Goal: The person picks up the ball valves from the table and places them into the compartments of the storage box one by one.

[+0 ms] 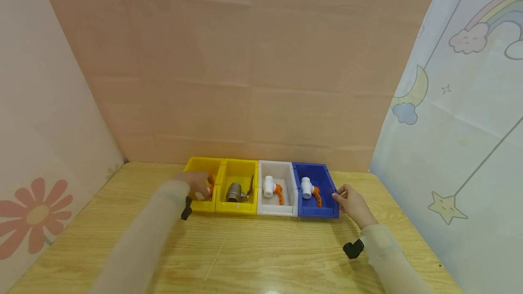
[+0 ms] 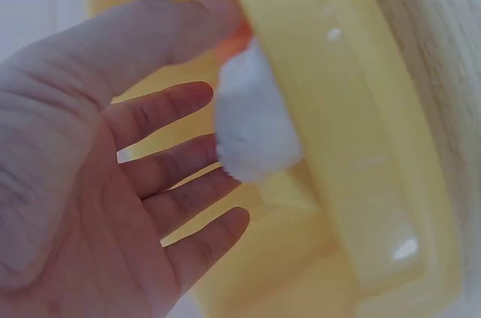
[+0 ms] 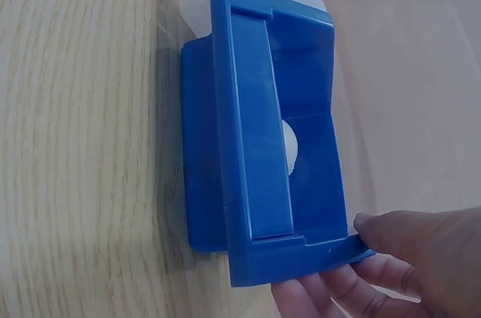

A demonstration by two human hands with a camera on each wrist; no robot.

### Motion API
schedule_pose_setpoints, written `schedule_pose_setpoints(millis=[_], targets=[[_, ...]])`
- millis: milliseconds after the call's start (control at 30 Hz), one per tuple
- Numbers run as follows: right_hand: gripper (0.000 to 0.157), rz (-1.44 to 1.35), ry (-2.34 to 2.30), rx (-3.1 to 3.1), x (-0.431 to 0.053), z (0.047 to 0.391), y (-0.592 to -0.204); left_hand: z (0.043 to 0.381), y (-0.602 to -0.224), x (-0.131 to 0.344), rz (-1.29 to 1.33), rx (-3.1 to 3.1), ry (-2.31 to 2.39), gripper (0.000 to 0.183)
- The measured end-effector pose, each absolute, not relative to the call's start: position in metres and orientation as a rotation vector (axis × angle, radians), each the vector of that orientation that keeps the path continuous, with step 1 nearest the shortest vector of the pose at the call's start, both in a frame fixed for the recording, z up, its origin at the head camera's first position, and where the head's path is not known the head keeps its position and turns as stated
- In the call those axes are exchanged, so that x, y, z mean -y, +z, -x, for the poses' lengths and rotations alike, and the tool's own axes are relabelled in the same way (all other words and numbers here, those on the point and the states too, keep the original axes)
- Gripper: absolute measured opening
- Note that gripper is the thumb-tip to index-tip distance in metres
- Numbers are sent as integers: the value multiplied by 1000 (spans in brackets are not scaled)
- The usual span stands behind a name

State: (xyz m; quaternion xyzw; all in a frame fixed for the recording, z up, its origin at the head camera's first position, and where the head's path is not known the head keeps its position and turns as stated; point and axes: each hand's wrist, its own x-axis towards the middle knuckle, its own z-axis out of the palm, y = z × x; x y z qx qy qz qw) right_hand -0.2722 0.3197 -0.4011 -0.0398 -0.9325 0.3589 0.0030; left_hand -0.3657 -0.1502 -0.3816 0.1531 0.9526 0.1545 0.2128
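Note:
My left hand (image 1: 196,184) reaches into the leftmost yellow bin (image 1: 204,162), beside a white plastic valve (image 2: 255,119) with an orange part (image 1: 210,189). In the left wrist view its fingers (image 2: 169,104) are spread and fairly straight around the valve's near side, the thumb close to the orange part. Whether the thumb touches it cannot be told; the hand hides much of the valve in the head view. My right hand (image 1: 352,204) pinches the right rim of the blue bin (image 1: 328,214) between thumb and fingers. Another white ball valve (image 1: 307,188) with an orange handle lies inside that bin.
A second yellow bin (image 1: 237,209) holds a metal ball valve (image 1: 234,193). Next to it, a white bin (image 1: 278,211) holds a white ball valve (image 1: 268,187) with an orange handle. All the bins stand in a row on the wooden table (image 1: 253,248), near the back wall (image 1: 245,80).

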Motion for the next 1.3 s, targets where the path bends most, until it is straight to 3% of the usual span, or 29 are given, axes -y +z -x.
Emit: schedule_pose_setpoints(millis=[600, 1300], targets=[[21, 142, 1119, 2932, -320, 273, -401, 345, -357, 153, -687, -2778, 457, 16], [25, 132, 1139, 2931, -322, 275, -402, 313, -365, 157, -744, -2808, 443, 14]])
